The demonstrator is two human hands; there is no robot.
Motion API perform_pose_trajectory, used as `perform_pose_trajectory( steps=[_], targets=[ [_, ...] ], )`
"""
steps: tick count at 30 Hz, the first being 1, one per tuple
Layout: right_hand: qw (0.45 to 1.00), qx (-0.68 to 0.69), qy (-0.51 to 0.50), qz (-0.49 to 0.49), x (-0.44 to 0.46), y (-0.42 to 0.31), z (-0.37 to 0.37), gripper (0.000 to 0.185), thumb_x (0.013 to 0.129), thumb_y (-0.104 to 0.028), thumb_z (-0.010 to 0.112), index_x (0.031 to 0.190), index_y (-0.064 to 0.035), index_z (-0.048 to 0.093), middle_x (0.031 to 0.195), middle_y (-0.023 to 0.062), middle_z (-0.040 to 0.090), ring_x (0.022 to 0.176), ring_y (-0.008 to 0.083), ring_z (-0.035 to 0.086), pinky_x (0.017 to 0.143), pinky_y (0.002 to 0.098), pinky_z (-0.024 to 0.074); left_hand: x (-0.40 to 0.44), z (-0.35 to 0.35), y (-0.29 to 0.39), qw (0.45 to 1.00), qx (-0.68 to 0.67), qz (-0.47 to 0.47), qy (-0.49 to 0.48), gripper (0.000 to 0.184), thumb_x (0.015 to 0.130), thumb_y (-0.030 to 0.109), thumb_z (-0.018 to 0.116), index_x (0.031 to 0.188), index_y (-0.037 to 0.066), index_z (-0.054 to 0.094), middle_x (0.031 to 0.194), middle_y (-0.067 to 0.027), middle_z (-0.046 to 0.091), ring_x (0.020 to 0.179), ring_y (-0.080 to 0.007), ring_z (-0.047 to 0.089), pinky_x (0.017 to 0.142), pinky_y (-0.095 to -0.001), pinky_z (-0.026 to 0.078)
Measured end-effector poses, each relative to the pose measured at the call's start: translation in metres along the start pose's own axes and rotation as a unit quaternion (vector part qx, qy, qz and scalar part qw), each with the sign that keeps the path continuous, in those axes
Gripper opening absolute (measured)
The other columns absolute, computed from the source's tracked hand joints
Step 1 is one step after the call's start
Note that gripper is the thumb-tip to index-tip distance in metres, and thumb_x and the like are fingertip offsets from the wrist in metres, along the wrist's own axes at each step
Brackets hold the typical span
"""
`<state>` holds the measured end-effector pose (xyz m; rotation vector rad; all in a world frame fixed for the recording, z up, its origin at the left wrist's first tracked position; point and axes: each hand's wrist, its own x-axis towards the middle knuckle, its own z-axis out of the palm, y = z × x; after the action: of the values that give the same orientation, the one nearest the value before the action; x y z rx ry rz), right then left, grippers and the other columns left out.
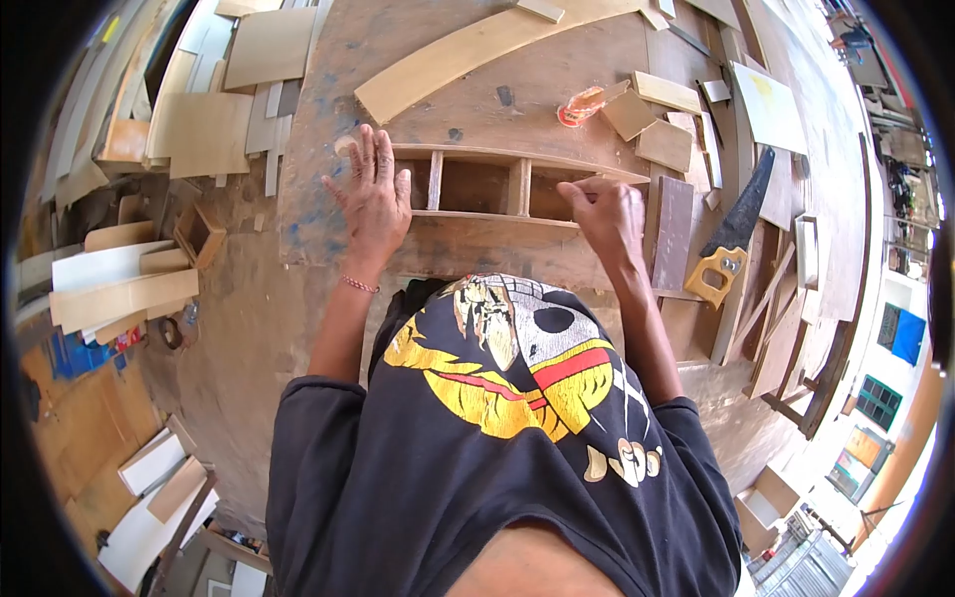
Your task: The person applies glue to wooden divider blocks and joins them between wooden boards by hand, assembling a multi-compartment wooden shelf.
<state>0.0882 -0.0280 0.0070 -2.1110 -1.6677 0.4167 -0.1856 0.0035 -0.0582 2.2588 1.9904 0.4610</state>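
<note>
A narrow wooden frame with cross dividers lies lengthwise on the worktable in front of me. My left hand rests over its left end, fingers stretched and spread, palm down. At the right part of the frame, my right hand is curled into a fist with the thumb side toward the frame. Anything inside that fist is hidden. Beyond the frame, a red-and-clear plastic packet sits on the tabletop.
A handsaw with a yellow handle lies at right among wood strips. A long curved board crosses the far tabletop. Small wood blocks lie at the upper right. Stacked board offcuts stand on the left.
</note>
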Motion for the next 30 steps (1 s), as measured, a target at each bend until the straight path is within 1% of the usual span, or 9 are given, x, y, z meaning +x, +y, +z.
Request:
perform_pose_trajectory(
  steps=[1,2,4,6,17,20,24,27,30],
  targets=[
    [0.998,0.060,-0.021,-0.005,0.000,-0.006,0.006,0.037,0.076,-0.036,0.067,0.066,-0.0003,0.067,0.057,0.0188,0.059,0.053,0.0324,0.059,0.055,0.0397,0.0449,0.000,0.001,0.000,1.000,-0.001,-0.005,0.001,0.057,0.095,0.033,0.035,0.144,0.011,0.019,0.151,-0.0076,0.013,0.137,-0.0320,0.017,0.100,-0.0677,0.003],
    [0.998,0.058,-0.024,-0.009,0.002,-0.012,0.010,0.037,0.076,-0.036,0.067,0.066,-0.0003,0.067,0.057,0.0188,0.059,0.053,0.0324,0.059,0.055,0.0397,0.0449,0.000,0.002,0.000,1.000,-0.001,-0.001,0.006,0.057,0.095,0.033,0.036,0.144,0.011,0.019,0.151,-0.0076,0.013,0.137,-0.0320,0.017,0.100,-0.0677,0.002],
    [0.996,0.010,-0.094,0.012,0.007,-0.023,0.017,0.039,0.075,-0.035,0.069,0.060,0.0008,0.065,0.051,0.0196,0.054,0.047,0.0329,0.056,0.051,0.0401,0.0441,-0.001,0.003,0.000,1.000,-0.002,-0.006,0.012,0.057,0.094,0.034,0.036,0.144,0.011,0.020,0.151,-0.0076,0.013,0.137,-0.0320,0.017,0.100,-0.0676,0.002],
    [0.993,0.010,-0.114,0.012,0.011,-0.028,0.024,0.039,0.073,-0.032,0.071,0.055,0.0014,0.062,0.050,0.0209,0.051,0.046,0.0328,0.055,0.051,0.0397,0.0441,-0.001,0.001,0.001,1.000,-0.009,0.003,0.010,0.057,0.094,0.031,0.038,0.145,0.013,0.018,0.151,-0.0069,0.012,0.138,-0.0309,0.016,0.099,-0.0699,0.005],
    [0.990,0.018,-0.136,0.041,0.015,-0.035,0.035,0.031,0.071,-0.024,0.071,0.055,0.0015,0.063,0.050,0.0201,0.053,0.047,0.0319,0.055,0.055,0.0400,0.0450,-0.002,0.000,0.001,0.999,-0.036,-0.002,0.004,0.056,0.094,0.029,0.038,0.144,0.012,0.019,0.151,-0.0065,0.012,0.138,-0.0308,0.014,0.099,-0.0689,0.000],
    [0.989,0.007,-0.139,0.044,0.017,-0.030,0.037,0.031,0.071,-0.024,0.072,0.056,0.0017,0.063,0.050,0.0205,0.053,0.047,0.0324,0.056,0.055,0.0399,0.0455,-0.002,0.000,0.003,1.000,-0.015,0.009,0.009,0.057,0.093,0.032,0.039,0.143,0.008,0.023,0.151,-0.0090,0.014,0.136,-0.0347,0.017,0.098,-0.0702,0.003],
    [0.988,0.013,-0.144,0.056,0.018,-0.030,0.036,0.031,0.070,-0.024,0.072,0.056,0.0017,0.063,0.050,0.0211,0.053,0.048,0.0330,0.056,0.056,0.0402,0.0459,-0.002,-0.001,0.005,1.000,-0.028,0.006,0.009,0.057,0.093,0.032,0.039,0.142,0.008,0.023,0.150,-0.0092,0.014,0.137,-0.0343,0.017,0.098,-0.0699,0.002],
    [0.986,0.013,-0.147,0.073,0.019,-0.029,0.038,0.031,0.071,-0.025,0.072,0.057,0.0011,0.064,0.051,0.0215,0.053,0.050,0.0331,0.057,0.058,0.0408,0.0463,-0.002,-0.001,0.004,0.999,-0.038,0.008,0.011,0.056,0.094,0.029,0.038,0.144,0.011,0.020,0.151,-0.0078,0.012,0.138,-0.0316,0.014,0.099,-0.0688,-0.001],
    [0.986,0.019,-0.147,0.072,0.018,-0.029,0.039,0.031,0.071,-0.026,0.072,0.057,0.0009,0.064,0.052,0.0218,0.054,0.052,0.0336,0.058,0.060,0.0413,0.0467,-0.002,-0.001,0.003,0.999,-0.036,0.005,0.010,0.056,0.093,0.031,0.039,0.142,0.008,0.024,0.151,-0.0090,0.014,0.137,-0.0337,0.017,0.099,-0.0698,0.002]
  ],
)
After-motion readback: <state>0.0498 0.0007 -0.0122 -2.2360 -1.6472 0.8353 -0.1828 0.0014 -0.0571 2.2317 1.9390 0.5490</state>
